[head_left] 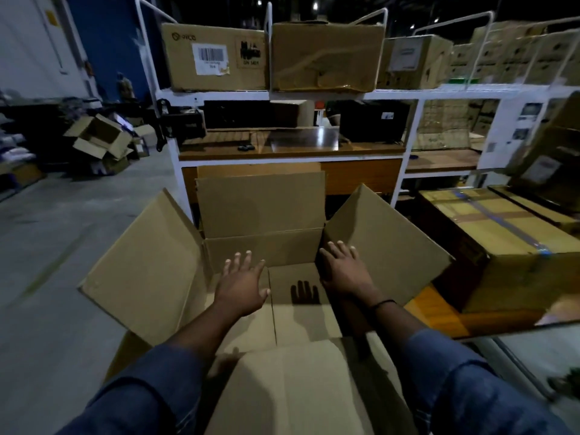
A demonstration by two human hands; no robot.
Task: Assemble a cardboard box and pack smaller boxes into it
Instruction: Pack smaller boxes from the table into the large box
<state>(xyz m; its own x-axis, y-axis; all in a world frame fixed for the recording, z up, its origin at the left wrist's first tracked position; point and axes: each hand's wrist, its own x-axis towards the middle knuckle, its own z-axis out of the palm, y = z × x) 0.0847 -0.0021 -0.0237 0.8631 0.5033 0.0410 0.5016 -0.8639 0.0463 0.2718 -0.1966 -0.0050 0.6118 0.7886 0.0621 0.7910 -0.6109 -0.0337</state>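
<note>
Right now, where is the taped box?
In the head view, the taped box sits at the right, just beyond the right flap of the open cardboard box, below the white rack.

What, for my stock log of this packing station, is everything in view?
open box: one, brown, centre, flaps spread, nothing seen inside
taped box: one, brown with blue tape, right
shelf rack: one, white frame, behind the open box
shelf boxes: three, brown, top shelf
black case: one, black, middle shelf
floor boxes: a few, brown, tumbled at left
stacked boxes: many, brown, far right
wristband: one, black, right wrist
left hand: one, fingers spread, over the open box
right hand: one, fingers straight, by its right wall
</note>
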